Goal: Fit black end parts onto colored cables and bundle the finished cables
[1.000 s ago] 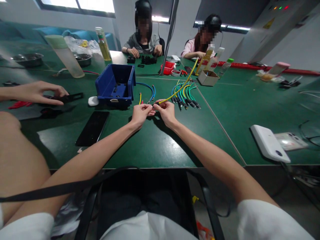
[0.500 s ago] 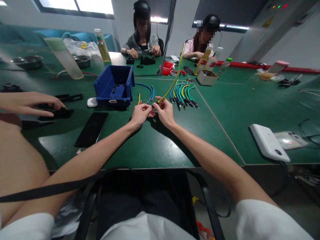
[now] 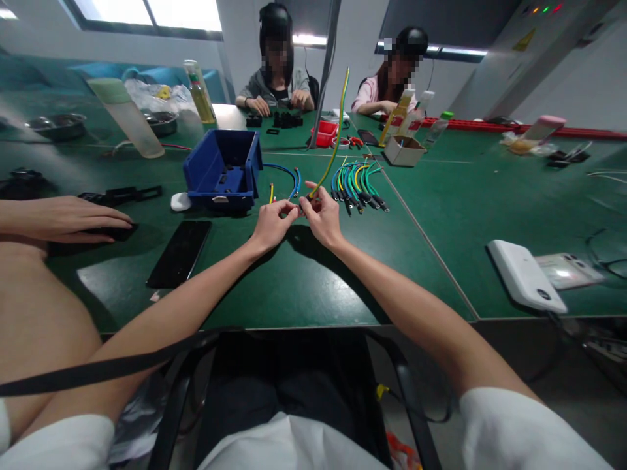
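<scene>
A yellow-green wire (image 3: 337, 134) rises in a curve from the fingers of my right hand (image 3: 322, 212), which pinch it near its dark lower end. My left hand (image 3: 275, 222) is closed beside that end, fingertips almost touching the right ones; whatever it pinches is too small to make out. Just right of my hands lies a bundle of green, blue and yellow wires (image 3: 357, 186) with black ends. Behind my left hand are a few blue wires (image 3: 296, 183) and a short yellow wire (image 3: 272, 193).
A blue bin (image 3: 223, 196) with small black parts stands left of my hands. Nearer are a black phone (image 3: 180, 254) and a white case (image 3: 181, 202). A co-worker's hand (image 3: 73, 219) rests at the left. A white power bank (image 3: 526, 277) lies right; two people sit opposite.
The yellow-green wire's free end has swung left and stands more upright. My hands stay close together with little shift. The co-worker's hand at the left has flattened over a black part.
</scene>
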Demonstrator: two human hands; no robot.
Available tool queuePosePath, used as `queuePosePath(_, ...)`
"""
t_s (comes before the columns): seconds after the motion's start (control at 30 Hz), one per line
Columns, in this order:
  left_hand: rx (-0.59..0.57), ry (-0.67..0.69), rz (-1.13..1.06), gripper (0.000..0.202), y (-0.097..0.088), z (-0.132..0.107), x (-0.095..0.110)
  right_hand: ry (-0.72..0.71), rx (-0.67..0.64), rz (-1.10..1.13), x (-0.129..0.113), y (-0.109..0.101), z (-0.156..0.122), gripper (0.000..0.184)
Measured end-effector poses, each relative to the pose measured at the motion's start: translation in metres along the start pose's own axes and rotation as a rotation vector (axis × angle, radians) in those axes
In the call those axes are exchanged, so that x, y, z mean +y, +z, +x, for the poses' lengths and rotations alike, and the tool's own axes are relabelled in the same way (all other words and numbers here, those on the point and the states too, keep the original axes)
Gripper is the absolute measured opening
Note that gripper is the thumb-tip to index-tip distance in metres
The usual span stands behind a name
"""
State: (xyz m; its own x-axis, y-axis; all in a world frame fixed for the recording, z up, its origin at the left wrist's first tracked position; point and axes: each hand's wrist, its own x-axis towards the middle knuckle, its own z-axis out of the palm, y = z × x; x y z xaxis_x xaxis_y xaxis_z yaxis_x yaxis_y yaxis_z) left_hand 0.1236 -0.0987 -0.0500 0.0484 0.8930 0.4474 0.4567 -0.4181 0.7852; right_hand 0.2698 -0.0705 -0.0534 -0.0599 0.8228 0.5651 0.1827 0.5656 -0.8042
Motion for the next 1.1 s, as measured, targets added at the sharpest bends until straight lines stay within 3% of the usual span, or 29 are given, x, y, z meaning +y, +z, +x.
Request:
queuePosePath(0.13,-0.022,0.127,0.267,0.026,-0.005,0.000,0.000,-0.009,-0.007,-0.075,0.000,-0.003,0.001,0.037)
queuePosePath(0.23,-0.036,0.147,0.420,0.034,-0.007,0.002,-0.006,-0.013,-0.011,-0.130,-0.001,-0.006,0.003,0.037)
queuePosePath(0.47,-0.116,0.024,0.614,0.050,-0.010,0.005,-0.023,-0.018,-0.045,-0.184,-0.002,-0.009,0.004,0.041)
queuePosePath(0.63,-0.223,-0.045,0.686,0.050,-0.011,0.004,-0.031,-0.058,-0.066,-0.219,0.003,-0.011,0.007,0.040)
queuePosePath(1.1,-0.103,-0.035,0.748,0.037,-0.017,0.009,-0.030,-0.067,-0.011,-0.333,0.024,-0.018,0.015,0.040)
